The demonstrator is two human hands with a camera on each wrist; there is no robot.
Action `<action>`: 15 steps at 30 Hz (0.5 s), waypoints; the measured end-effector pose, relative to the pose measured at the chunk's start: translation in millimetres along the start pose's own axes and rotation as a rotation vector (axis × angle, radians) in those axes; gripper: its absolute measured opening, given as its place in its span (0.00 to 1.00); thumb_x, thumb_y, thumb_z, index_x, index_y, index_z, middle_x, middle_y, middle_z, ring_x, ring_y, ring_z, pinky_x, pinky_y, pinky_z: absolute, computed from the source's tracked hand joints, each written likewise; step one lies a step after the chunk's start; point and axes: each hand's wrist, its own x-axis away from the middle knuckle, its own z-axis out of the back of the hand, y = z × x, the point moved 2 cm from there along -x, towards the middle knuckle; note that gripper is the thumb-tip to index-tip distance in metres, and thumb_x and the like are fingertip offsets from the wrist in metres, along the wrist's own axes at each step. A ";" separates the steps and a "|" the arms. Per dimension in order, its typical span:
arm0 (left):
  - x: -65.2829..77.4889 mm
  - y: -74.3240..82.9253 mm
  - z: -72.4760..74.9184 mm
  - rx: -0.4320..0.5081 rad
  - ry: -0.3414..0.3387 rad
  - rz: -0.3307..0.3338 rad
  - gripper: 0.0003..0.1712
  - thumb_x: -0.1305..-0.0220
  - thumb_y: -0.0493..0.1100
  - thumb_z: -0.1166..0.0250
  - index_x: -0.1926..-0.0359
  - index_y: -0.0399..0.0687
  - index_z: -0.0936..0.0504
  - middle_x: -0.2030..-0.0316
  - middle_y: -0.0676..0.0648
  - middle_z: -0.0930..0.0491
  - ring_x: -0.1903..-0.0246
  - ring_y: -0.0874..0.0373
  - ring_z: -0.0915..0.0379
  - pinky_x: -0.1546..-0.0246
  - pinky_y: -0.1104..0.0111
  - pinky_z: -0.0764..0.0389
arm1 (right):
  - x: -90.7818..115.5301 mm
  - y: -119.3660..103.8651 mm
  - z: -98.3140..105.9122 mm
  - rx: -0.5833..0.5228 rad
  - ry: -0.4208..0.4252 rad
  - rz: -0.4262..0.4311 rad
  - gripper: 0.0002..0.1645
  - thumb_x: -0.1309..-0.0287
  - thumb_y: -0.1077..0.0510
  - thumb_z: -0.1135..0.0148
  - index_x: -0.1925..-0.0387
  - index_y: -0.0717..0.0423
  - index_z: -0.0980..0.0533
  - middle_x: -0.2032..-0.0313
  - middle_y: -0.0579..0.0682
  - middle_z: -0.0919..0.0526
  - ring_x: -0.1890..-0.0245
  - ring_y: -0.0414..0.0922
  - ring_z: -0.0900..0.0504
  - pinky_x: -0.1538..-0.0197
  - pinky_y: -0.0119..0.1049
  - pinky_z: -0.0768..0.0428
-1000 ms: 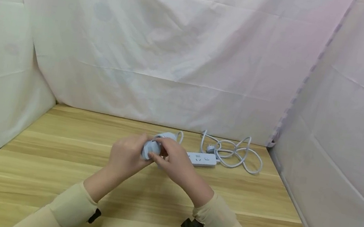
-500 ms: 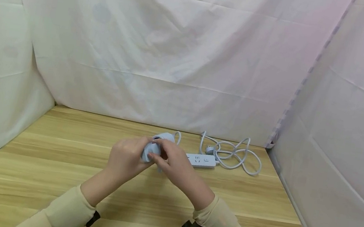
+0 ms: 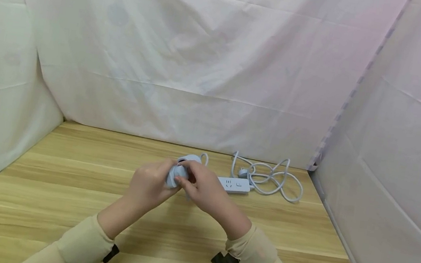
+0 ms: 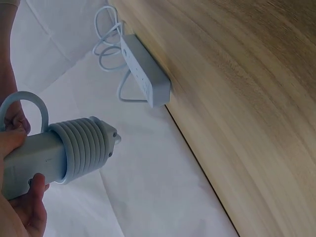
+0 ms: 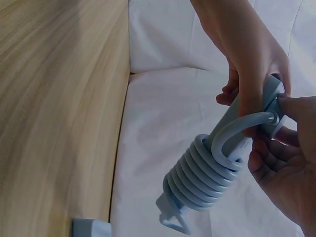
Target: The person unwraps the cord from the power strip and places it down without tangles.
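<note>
My left hand (image 3: 150, 182) grips a pale grey-blue power strip (image 4: 37, 160) in the air above the table. Its cord (image 5: 205, 173) is wound in several tight turns round the far part of the body. At the near end, my right hand (image 3: 208, 189) pinches the plug (image 5: 271, 121) between thumb and fingers. A loop of cord runs from that plug back to the coil. In the left wrist view the fingers hide part of the body. Both hands meet closely at the near end, so the plug's prongs cannot be seen.
A second power strip (image 3: 233, 184) lies on the wooden table (image 3: 64, 192), right of and beyond the hands. Its loose cord (image 3: 280, 179) spreads in loops at the back right, with its plug (image 3: 243, 173) among them. White cloth (image 3: 204, 59) hangs behind and at both sides.
Both hands have shifted very slightly to the right with the wound power strip, and its plug end has turned a little. The second power strip and its cord lie as before.
</note>
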 end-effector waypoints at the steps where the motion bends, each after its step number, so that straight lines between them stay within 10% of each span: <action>1: -0.5 0.3 -0.7 -0.012 0.004 0.005 0.21 0.50 0.44 0.24 0.61 0.37 0.21 0.76 0.45 0.19 0.82 0.56 0.24 0.84 0.64 0.26 | -0.1 0.8 -0.5 -0.005 0.006 -0.009 0.19 0.33 0.54 0.40 0.45 0.59 0.27 0.62 0.46 0.23 0.67 0.38 0.26 0.64 0.32 0.25; 15: -0.4 -2.3 -4.3 -0.004 0.021 -0.045 0.22 0.56 0.42 0.23 0.62 0.37 0.21 0.77 0.46 0.21 0.85 0.56 0.28 0.84 0.64 0.28 | -1.1 5.4 3.8 -0.066 -0.054 -0.007 0.18 0.32 0.55 0.42 0.45 0.60 0.28 0.66 0.44 0.25 0.69 0.38 0.27 0.65 0.33 0.25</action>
